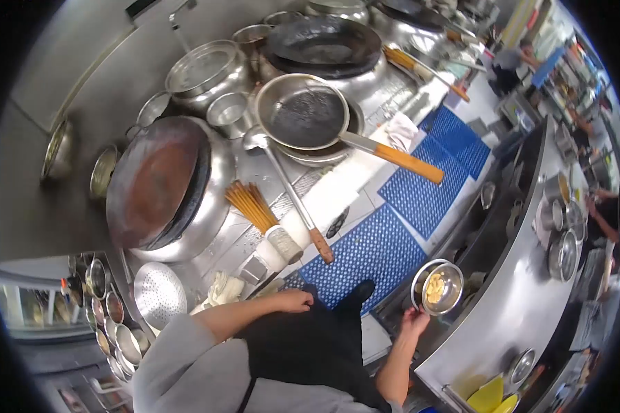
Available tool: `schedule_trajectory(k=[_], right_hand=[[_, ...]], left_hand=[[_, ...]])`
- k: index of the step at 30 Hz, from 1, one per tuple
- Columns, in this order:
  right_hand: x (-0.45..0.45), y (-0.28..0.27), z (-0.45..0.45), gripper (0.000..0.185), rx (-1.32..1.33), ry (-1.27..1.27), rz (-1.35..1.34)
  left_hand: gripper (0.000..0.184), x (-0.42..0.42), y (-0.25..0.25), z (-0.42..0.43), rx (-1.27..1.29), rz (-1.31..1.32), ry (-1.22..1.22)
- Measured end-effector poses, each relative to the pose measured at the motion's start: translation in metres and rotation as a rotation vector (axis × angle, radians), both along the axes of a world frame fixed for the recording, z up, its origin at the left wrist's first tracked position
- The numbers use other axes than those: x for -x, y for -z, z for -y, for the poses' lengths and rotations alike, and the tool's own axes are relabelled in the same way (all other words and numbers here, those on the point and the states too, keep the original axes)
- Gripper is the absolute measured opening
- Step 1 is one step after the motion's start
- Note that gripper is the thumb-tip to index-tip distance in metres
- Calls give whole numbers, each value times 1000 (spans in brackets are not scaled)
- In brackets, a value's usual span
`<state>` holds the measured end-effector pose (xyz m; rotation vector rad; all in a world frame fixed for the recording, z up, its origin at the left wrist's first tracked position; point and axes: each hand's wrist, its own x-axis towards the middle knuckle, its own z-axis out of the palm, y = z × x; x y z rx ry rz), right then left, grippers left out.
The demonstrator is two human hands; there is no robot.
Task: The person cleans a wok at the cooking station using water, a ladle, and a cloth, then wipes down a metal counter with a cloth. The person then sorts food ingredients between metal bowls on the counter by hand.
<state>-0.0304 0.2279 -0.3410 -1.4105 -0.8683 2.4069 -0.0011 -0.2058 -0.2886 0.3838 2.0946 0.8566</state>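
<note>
My right hand (413,321) grips the rim of a small metal bowl (451,289) out to my right. Pale yellow slices (434,288) lie inside it; a second metal rim shows behind the bowl. In front of my dark apron, my left hand (294,301) is loosely closed with nothing visible in it. Left of that hand are a crumpled cloth (223,289) and a perforated strainer (160,294). Ahead lie a long-handled ladle (282,175) and a bamboo brush (251,205) in a white holder.
A reddish-brown wok (160,180) tilts on the left burner, and a dark wok (324,45) sits farther back. One pan's wooden handle (410,162) juts over the stove edge. Blue mats (372,251) cover the floor. A steel counter (503,296) runs along the right; people work beyond it.
</note>
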Motion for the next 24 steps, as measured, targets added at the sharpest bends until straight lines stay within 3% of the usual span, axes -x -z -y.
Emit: schedule_trajectory(k=[3, 4, 5, 6, 8, 11, 14, 15, 18, 19, 22, 23, 24], right_hand=[[2, -97, 5, 4, -62, -61, -44], [-4, -91, -19, 5, -46, -40, -75], [-10, -121, -22, 4, -123, -83, -51], [-18, -135, -32, 3, -180, -61, -67], [-34, -164, -52, 2, -214, -22, -36], [-60, -161, -110, 2, -201, 82, -53], [-84, -154, -144, 2, -328, 169, -48], [-99, -134, -172, 10, -335, 53, -130], [-105, -132, -186, 10, -376, 161, -55], [-100, -157, -153, 22, -452, 242, -61], [-104, -163, -135, 36, -611, 277, -92], [-113, -148, -143, 44, -661, 215, -93], [-115, -140, -140, 44, -751, 212, -6]], left_hand=[[31, 8, -6, -10, -163, 31, -50], [31, 11, -5, -13, -242, 34, -57], [29, 12, -27, -19, -293, -47, -164], [32, 16, -23, -25, -423, 260, -365], [48, 24, -59, -31, -709, 720, -930], [49, 45, -72, -39, -1058, 849, -1327], [36, 66, -112, -52, -1216, 657, -1468], [29, 73, -102, -52, -1302, 644, -1405], [28, 83, -94, -58, -1271, 649, -1535], [27, 86, -101, -53, -1281, 726, -1530], [28, 99, -131, -46, -1319, 697, -1578], [24, 100, -167, -44, -1241, 616, -1698], [23, 103, -173, -40, -1208, 449, -1710]])
